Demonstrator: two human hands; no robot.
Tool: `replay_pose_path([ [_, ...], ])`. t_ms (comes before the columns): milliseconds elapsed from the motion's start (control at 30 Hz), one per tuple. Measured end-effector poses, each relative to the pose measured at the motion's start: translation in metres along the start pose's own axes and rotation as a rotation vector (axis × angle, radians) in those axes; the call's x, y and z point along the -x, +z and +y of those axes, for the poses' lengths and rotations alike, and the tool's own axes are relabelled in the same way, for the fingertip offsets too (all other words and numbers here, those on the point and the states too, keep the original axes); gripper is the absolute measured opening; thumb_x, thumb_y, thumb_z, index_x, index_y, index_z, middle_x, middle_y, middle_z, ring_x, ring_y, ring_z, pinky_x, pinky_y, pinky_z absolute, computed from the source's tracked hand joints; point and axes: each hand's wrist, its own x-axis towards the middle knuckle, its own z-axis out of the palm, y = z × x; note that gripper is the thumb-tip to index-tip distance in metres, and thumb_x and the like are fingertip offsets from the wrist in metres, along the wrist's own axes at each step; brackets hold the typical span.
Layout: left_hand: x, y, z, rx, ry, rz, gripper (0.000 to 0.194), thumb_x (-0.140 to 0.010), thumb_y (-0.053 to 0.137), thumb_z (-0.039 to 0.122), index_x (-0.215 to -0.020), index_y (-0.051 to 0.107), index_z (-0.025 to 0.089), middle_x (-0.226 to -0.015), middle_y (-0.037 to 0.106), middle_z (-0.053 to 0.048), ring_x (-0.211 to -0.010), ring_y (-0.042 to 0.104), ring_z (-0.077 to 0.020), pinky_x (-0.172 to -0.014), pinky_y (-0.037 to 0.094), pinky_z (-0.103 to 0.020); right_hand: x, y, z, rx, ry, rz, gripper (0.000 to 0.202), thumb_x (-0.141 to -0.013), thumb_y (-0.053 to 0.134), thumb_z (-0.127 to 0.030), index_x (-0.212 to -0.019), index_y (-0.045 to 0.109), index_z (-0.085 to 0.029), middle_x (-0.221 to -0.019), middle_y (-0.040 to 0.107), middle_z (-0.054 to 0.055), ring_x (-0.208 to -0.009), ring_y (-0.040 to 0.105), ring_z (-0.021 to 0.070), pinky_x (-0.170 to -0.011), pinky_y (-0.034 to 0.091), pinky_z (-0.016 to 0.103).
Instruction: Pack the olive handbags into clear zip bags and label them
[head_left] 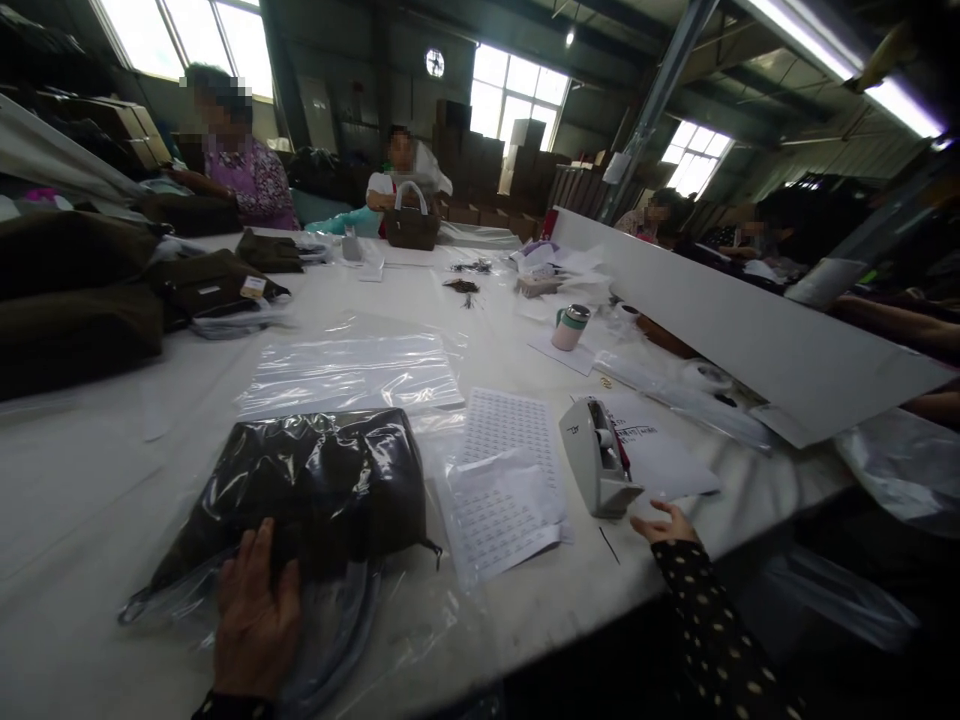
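A dark handbag [322, 480] in a clear plastic bag lies on the white table [525, 600], its handles toward me. Flat on its lower left part rests my left hand [259, 610], fingers stretched. My right hand [666, 524] is beside the front end of a grey tape dispenser [589, 465], fingers apart, with nothing visible in it. Between bag and dispenser are sheets of printed labels [510, 480]. Behind the bag lies a stack of clear plastic bags [352, 370].
Dark bags [75, 330] are piled at the left. A lidded cup [570, 328] stands beyond the dispenser, near a long white board [712, 320] at the right. People sit across the table, one behind an upright brown handbag [412, 228]. Papers and plastic lie along the right side.
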Motion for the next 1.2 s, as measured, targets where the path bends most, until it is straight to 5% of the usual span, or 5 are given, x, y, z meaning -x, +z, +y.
replay_pose_path([
  [167,0.000,-0.001,0.000,0.024,-0.003,0.000,0.059,-0.088,0.036,0.034,-0.142,0.013,0.026,-0.145,0.029,-0.002,-0.130,0.030,-0.0277,-0.110,0.020,-0.046,0.014,-0.012,-0.026,-0.091,-0.105,-0.037,0.063,-0.054,0.066,-0.049,-0.106,0.050,-0.018,-0.061,0.062,0.001,-0.068,0.058,0.0229,-0.078,0.044,0.044],
  [333,0.001,0.003,-0.007,0.041,0.023,0.046,0.060,-0.088,0.040,0.029,-0.141,0.015,0.019,-0.139,0.037,-0.012,-0.128,0.033,-0.0274,-0.108,0.022,-0.047,0.061,0.007,-0.112,-0.597,-0.327,-0.491,0.063,-0.061,0.067,-0.050,-0.110,0.037,-0.024,-0.054,0.052,-0.006,-0.045,0.047,0.0126,-0.047,0.038,0.028],
  [667,0.013,-0.002,-0.012,0.085,-0.045,0.007,0.066,-0.085,0.042,0.015,-0.141,0.006,0.017,-0.138,0.039,-0.013,-0.128,0.035,-0.0225,-0.105,0.029,-0.045,0.184,0.146,-0.280,-0.232,-0.734,-1.414,0.043,-0.068,0.065,-0.038,-0.097,0.037,-0.022,-0.059,0.054,-0.006,-0.048,0.049,0.0101,-0.046,0.037,0.022],
  [933,0.018,-0.007,-0.012,0.181,-0.105,0.008,0.071,-0.083,0.043,0.013,-0.141,0.004,0.017,-0.139,0.036,-0.014,-0.127,0.036,-0.0221,-0.106,0.030,-0.047,0.276,0.245,-0.356,0.908,-1.361,-0.890,0.052,-0.064,0.070,-0.024,-0.109,0.044,-0.017,-0.077,0.066,0.010,-0.075,0.064,0.0292,-0.064,0.046,0.038],
  [1200,0.018,-0.017,-0.012,0.100,-0.031,0.035,0.055,-0.086,0.043,0.017,-0.137,0.025,0.014,-0.143,0.030,-0.013,-0.133,0.024,-0.0237,-0.105,0.030,-0.047,0.162,0.210,-0.339,0.562,-1.500,-0.555,0.055,-0.072,0.063,-0.038,-0.117,0.039,-0.019,-0.084,0.065,0.009,-0.076,0.063,0.0264,-0.065,0.051,0.040],
])
